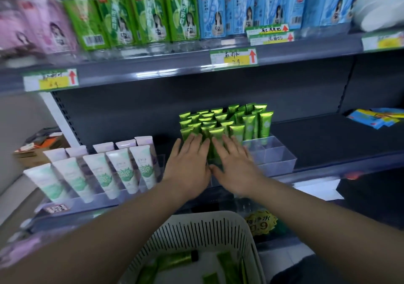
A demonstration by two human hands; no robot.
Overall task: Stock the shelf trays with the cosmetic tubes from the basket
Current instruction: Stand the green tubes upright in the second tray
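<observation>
The one camera sits on the person's head and faces forward and somewhat down at a shop shelf (328, 135), within arm's reach of it. The left hand (188, 165) and right hand (237, 165) lie side by side near the middle of the frame, flat against the green tubes (225, 122). The forearms (135, 218) run in from the lower corners. Just below the hands, at the bottom edge, the basket (203, 220) is seen from above. Above the hands, the upper shelf (153, 74) and its bottles (142, 19) fill the top, nearly face on. The wide lens bows the shelf lines, and the edges are blurred.
</observation>
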